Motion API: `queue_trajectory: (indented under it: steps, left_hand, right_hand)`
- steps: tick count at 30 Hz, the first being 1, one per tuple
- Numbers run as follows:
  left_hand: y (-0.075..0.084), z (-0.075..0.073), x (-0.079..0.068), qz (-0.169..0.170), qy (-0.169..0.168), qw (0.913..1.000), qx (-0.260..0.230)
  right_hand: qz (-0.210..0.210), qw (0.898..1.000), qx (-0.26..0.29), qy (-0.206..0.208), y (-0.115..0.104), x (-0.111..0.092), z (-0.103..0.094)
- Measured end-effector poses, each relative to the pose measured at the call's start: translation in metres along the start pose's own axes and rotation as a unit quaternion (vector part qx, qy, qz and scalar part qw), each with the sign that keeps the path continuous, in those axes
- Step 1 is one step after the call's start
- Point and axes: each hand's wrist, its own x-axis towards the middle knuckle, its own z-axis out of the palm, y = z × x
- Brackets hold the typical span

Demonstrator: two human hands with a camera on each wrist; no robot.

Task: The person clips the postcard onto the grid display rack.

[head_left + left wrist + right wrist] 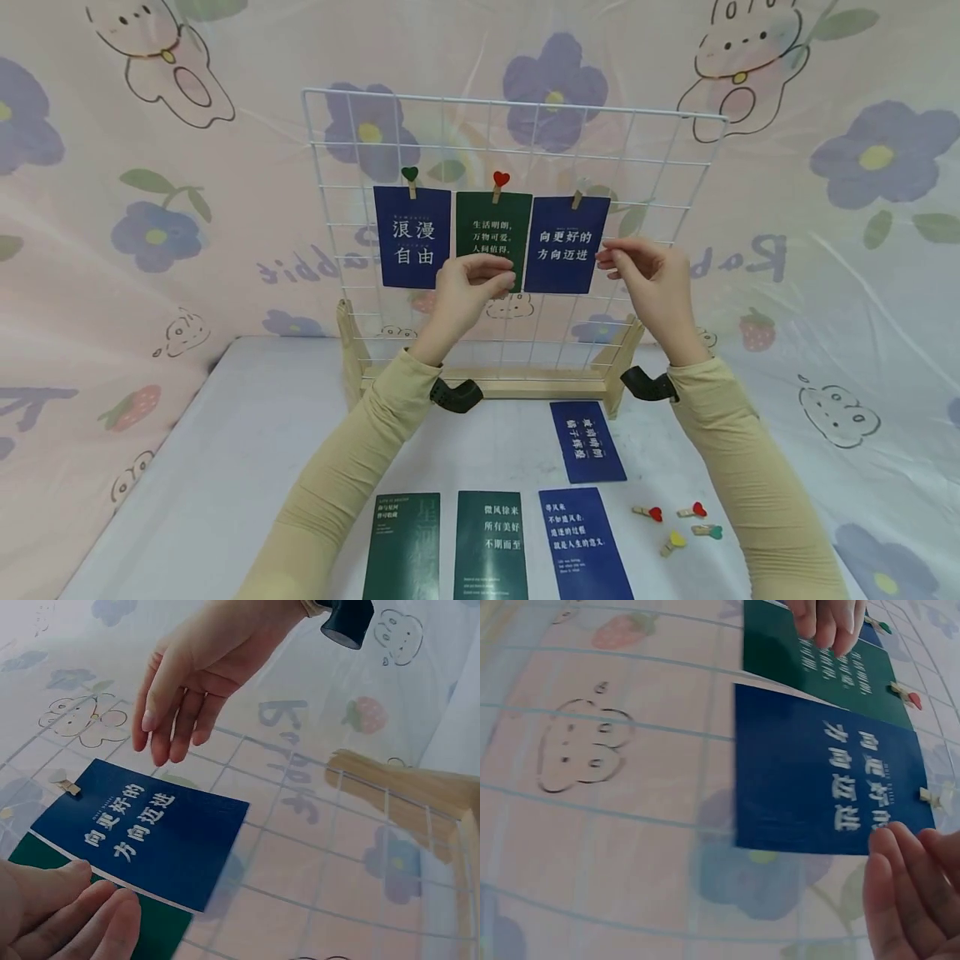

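Three cards are clipped side by side on a white wire grid (510, 150): a blue card (411, 204) at left, a green card (480, 204) in the middle and another blue card (562, 271) at right. A wooden clothespin (577, 200) with a pale top grips the right blue card's upper edge. My left hand (468, 292) is in front of the green card, fingers relaxed and holding nothing. Just off the right blue card's outer edge is my right hand (652, 287), its fingers loosely bent with nothing between them, as the left wrist view (217, 667) shows.
Wooden feet (480, 388) support the grid on a white table (247, 433). Nearer lie a sideways blue card (588, 442), two green cards (405, 542) and another blue card (581, 542). Several heart-topped clothespins (675, 542) lie by the right forearm. A patterned curtain (262, 50) hangs behind.
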Motion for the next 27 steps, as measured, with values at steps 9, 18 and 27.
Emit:
queue_trajectory:
  steps: [9, 18, 27]
  left_hand:
    - [-0.043, -0.003, -0.038, -0.11, -0.057, 0.991, -0.049]
    - [-0.082, 0.001, -0.07, -0.192, -0.089, 0.976, -0.052]
    - [-0.108, 0.01, -0.093, -0.228, -0.118, 0.9652, -0.049]
  right_hand:
    - [0.064, 0.996, -0.021, -0.061, 0.026, -0.051, -0.013]
    - [0.125, 0.985, -0.053, -0.101, 0.081, -0.101, -0.035]
    - [0.191, 0.972, -0.051, -0.127, 0.095, -0.143, -0.051]
